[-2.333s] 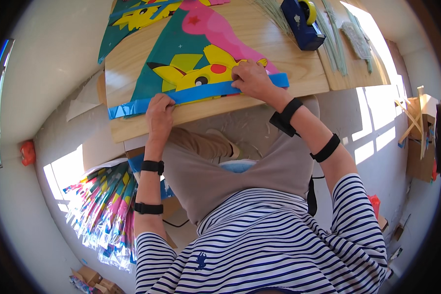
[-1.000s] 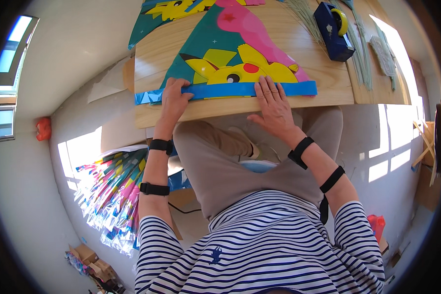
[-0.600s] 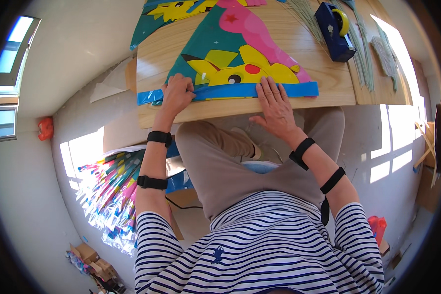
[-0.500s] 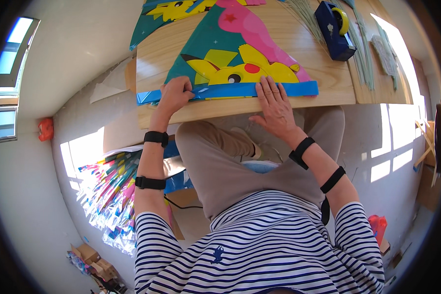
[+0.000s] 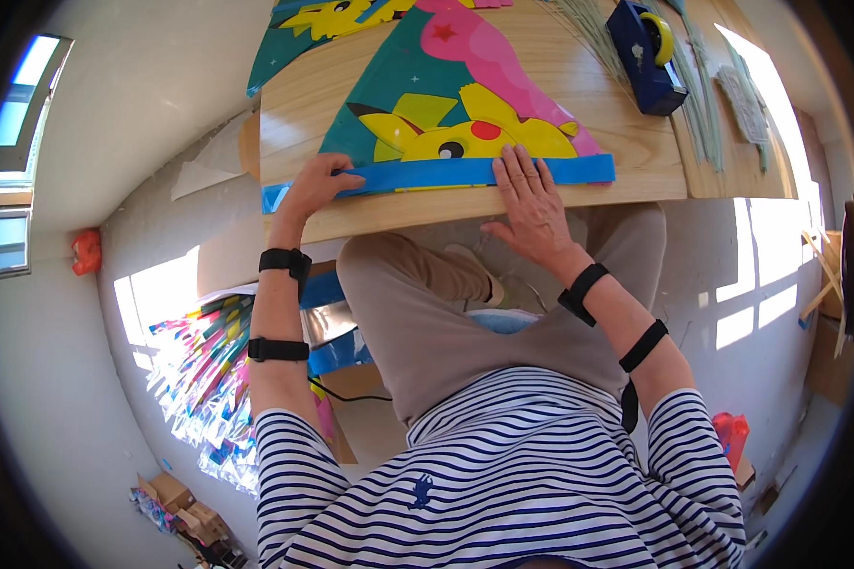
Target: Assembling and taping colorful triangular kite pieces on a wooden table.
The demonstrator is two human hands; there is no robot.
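Observation:
A triangular printed plastic sheet (image 5: 389, 109) lies on the wooden table, green and pink with a yellow cartoon figure. Along its near edge runs a flat blue strip (image 5: 417, 174). My left hand (image 5: 315, 188) is at the strip's left end, fingers curled and thumb laid along it, seemingly pinching it; the palm side is hidden. Toward the strip's right part, my right hand (image 5: 533, 211) rests flat, its fingertips reaching over the blue onto the print and its thumb spread out.
On the table (image 5: 626, 156), a dark blue tape dispenser (image 5: 647, 59) with a yellow roll stands at far right, among thin pale rods (image 5: 697, 104). Another printed sheet (image 5: 299, 43) lies at far left. Below left hangs a bundle of shiny colourful plastic sheets (image 5: 209, 379).
My left hand has shifted left and slightly toward me along the blue strip, with its thumb now stretched out. The strip's left part looks flatter. My right hand stays in place.

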